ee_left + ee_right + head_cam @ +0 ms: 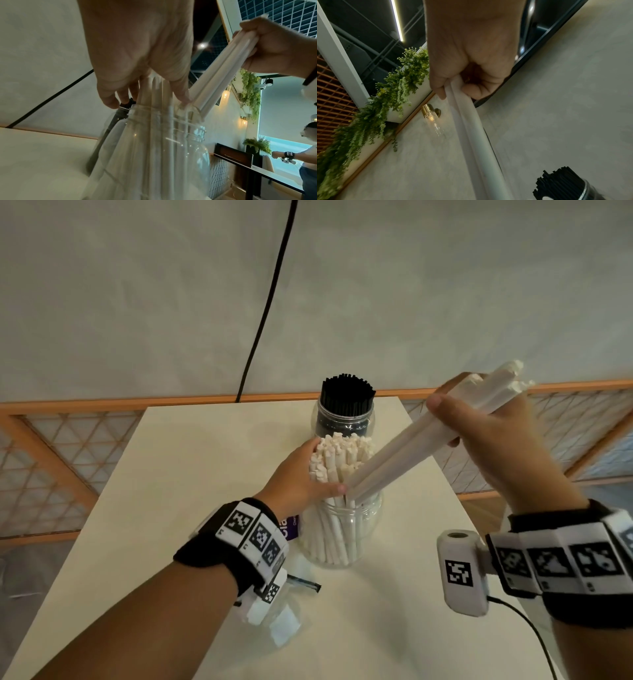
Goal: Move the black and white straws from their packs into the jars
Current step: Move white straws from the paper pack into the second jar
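Note:
Two clear jars stand on the cream table [191, 460]. The far jar [346, 422] is packed with black straws [346, 395], whose tops also show in the right wrist view [561, 184]. The near jar [342, 542] [154, 148] holds many white straws [339, 460]. My left hand [323, 467] [147, 100] grips that bunch above the jar mouth, with its fingers behind and its thumb in front. My right hand [448, 422] [455, 92] grips a slanted bundle of white straws [394, 453] [471, 135]. The bundle's lower ends are at the near jar's mouth.
Clear empty packs [284, 625] and a purple label [290, 527] lie on the table by my left wrist. A black cable [270, 302] runs down the wall behind. A wooden lattice rail [51, 460] flanks the table. Another person [308, 155] is at far right.

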### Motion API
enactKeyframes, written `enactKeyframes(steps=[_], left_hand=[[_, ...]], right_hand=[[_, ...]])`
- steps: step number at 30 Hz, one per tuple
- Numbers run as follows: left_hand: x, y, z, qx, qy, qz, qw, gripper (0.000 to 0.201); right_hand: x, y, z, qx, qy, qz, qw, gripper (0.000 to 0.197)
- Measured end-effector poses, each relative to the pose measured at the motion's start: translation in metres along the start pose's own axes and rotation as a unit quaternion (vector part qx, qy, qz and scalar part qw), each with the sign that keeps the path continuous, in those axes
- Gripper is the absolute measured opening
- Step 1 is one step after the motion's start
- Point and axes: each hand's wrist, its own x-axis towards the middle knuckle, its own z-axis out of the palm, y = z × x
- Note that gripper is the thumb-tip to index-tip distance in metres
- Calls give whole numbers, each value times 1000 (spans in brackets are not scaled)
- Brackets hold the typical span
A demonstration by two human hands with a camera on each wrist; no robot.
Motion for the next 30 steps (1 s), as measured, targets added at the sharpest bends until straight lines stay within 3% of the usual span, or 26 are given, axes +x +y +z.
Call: enactKeyframes(steps=[7,16,20,25,28,30], left_hand=[[7,2,-1,20,58,-32,998,87],[2,-3,0,-37,54,-31,997,79],[-6,-17,0,-70,23,-36,997,99],[0,-32,11,-86,-12,-104,991,135],[9,-32,15,-70,-27,-117,990,141],[21,-41,21,-64,-33,-87,994,123]], right_hand=[[9,-12,9,-126,-110,-40,985,17],[21,-4,48,-164,-226,-47,959,23],[27,24,60,-230,-225,0,947,21],[7,72,60,-346,-162,73,921,82],[-9,100,50,-220,-140,98,960,119],[-18,120,43,-145,-126,153,969,139]])
